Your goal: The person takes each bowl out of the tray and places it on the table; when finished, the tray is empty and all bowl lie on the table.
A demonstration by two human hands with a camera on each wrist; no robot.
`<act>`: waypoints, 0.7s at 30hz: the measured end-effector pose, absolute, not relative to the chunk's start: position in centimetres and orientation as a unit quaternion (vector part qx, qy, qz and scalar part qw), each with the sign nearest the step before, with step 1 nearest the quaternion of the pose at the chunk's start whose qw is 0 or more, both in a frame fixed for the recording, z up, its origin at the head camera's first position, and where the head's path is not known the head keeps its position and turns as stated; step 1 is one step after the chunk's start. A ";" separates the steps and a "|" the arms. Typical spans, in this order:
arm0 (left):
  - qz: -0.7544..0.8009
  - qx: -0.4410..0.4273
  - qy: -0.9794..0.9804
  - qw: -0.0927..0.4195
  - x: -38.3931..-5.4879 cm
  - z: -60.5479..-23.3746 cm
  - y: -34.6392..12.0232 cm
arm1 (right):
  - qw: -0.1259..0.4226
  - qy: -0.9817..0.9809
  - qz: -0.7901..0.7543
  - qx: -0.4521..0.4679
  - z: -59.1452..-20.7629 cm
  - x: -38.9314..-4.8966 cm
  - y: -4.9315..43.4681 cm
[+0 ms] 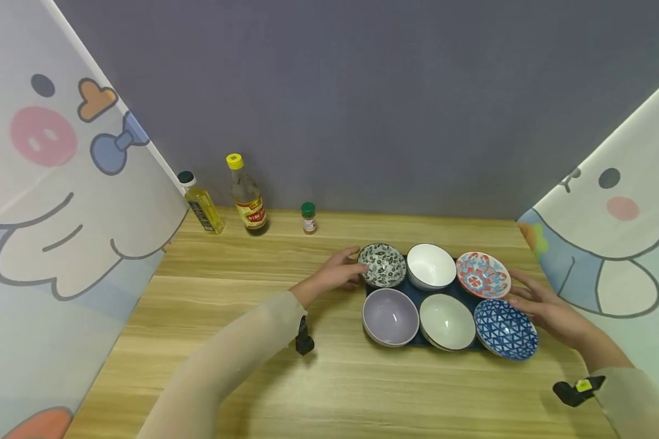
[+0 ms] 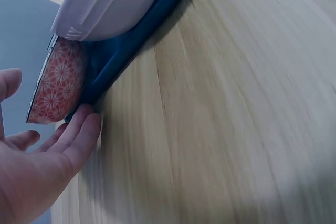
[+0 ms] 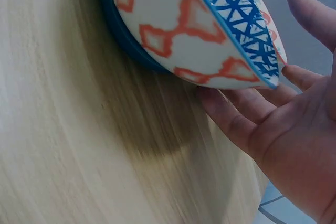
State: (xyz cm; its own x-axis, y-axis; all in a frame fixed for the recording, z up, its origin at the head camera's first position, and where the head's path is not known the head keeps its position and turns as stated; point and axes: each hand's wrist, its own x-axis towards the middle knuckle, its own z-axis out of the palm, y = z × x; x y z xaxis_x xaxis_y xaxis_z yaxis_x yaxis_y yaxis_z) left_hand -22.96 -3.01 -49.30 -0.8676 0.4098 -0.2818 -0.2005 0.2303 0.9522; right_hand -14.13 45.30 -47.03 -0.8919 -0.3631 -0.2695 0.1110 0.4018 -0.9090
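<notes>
A dark blue tray [image 1: 413, 295] carries several bowls in two rows. My left hand [image 1: 337, 272] is at its left end, beside a black-and-white floral bowl [image 1: 382, 266]. In the left wrist view the fingertips [image 2: 90, 116] touch the tray's edge under that bowl's red patterned outside, the thumb held apart. My right hand [image 1: 551, 314] is at the other end, by a red-and-blue patterned bowl [image 1: 483, 274] and a blue triangle-patterned bowl [image 1: 506, 329]. Its fingers reach beneath the blue bowl's overhanging rim, thumb apart. A white bowl [image 1: 431, 266], lilac bowl [image 1: 390, 318] and pale green bowl [image 1: 447, 322] fill the middle and front left.
An oil bottle [image 1: 203, 207], a yellow-capped sauce bottle [image 1: 248, 204] and a green-capped spice jar [image 1: 309, 218] stand along the back left of the wooden table [image 1: 241, 268]. A grey partition [image 1: 329, 110] rises behind, with cartoon-printed panels at both sides.
</notes>
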 end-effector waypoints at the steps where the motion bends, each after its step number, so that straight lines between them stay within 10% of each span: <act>1: 0.617 0.069 0.744 0.248 -23.0 -49.4 -2.9 | 0.220 0.802 -0.549 -0.085 -47.1 -14.1 45.3; 21: 0.655 0.010 0.712 0.251 -23.1 -49.0 -2.1 | 0.235 0.711 -0.649 -0.134 -48.8 -14.2 46.4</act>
